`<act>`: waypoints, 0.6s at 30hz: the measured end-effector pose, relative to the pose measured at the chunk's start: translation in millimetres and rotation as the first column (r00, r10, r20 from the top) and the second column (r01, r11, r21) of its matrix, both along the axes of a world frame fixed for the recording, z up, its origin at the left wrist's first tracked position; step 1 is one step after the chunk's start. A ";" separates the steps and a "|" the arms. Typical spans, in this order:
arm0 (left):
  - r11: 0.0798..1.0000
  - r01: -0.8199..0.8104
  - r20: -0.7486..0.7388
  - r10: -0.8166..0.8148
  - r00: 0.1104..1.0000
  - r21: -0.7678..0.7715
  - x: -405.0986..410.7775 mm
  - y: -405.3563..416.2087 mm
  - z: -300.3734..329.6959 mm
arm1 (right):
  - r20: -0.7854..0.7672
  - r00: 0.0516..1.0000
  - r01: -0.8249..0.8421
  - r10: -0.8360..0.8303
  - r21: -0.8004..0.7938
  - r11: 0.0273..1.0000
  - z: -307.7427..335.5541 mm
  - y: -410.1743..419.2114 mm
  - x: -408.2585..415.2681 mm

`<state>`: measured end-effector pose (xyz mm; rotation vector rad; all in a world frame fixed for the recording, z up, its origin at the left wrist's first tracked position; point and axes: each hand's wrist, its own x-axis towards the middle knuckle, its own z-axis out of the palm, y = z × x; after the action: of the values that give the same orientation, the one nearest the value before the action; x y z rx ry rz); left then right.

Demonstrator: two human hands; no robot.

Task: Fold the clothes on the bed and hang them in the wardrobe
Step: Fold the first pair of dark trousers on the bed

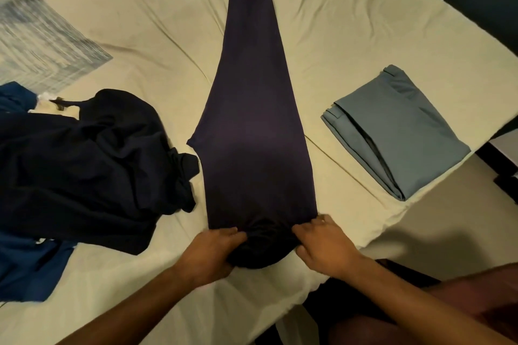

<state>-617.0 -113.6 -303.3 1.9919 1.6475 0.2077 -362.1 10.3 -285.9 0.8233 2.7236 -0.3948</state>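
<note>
Bedsheet (350, 36) first: we see cream cloth with long creases running under everything, and we judge that loose sheet to be the main risk, since any drag on the garment could pull the sheet with it and skew the fold.

On it, in the middle, lies the task's thing in hand, the dark trousers (252, 120), laid lengthwise with the cuffs at the far end and the waist at the near edge of the bed. The waist end is bunched into a soft roll. Our left hand (208, 253) grips the left side of that roll with curled fingers; our right hand (322, 244) presses and pinches its right side, fingers bent over the cloth. If the two hands work unevenly, we think the roll will go crooked and the long leg will swing off line. The bundle also sits right at the bed's edge, so it could slip off toward us.

To the left, a heap of dark clothes (84, 165) lies just beside the trousers, with a blue garment (28, 269) under it; a stray fold could catch in the roll. To the right, well apart, a folded grey-blue garment (392, 134) lies close to the bed's corner and looks safe unless the sheet shifts. A patterned pillow (36, 45) lies far left.

We can read no brand, label or writing anywhere.
</note>
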 end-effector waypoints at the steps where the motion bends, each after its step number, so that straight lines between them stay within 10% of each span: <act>1: 0.990 -0.112 0.127 0.122 0.984 -0.086 -6.5 12.8 8.5 | 0.030 0.997 0.078 -0.075 -0.090 0.993 9.0 13.8 -5.3; 7: 0.758 -0.410 0.526 0.650 0.549 -0.507 -54.8 105.1 69.2 | 0.005 0.782 0.447 -0.623 -0.701 0.556 69.9 110.7 -45.3; 18: 0.499 -0.726 0.547 0.812 0.201 -0.473 -105.8 265.9 43.3 | 0.006 0.436 0.416 -0.900 -0.888 0.195 52.0 248.2 -144.6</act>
<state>-722.8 152.3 -260.0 0.5496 1.8286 1.1094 -506.7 258.6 -233.9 1.7971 1.7644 -2.1867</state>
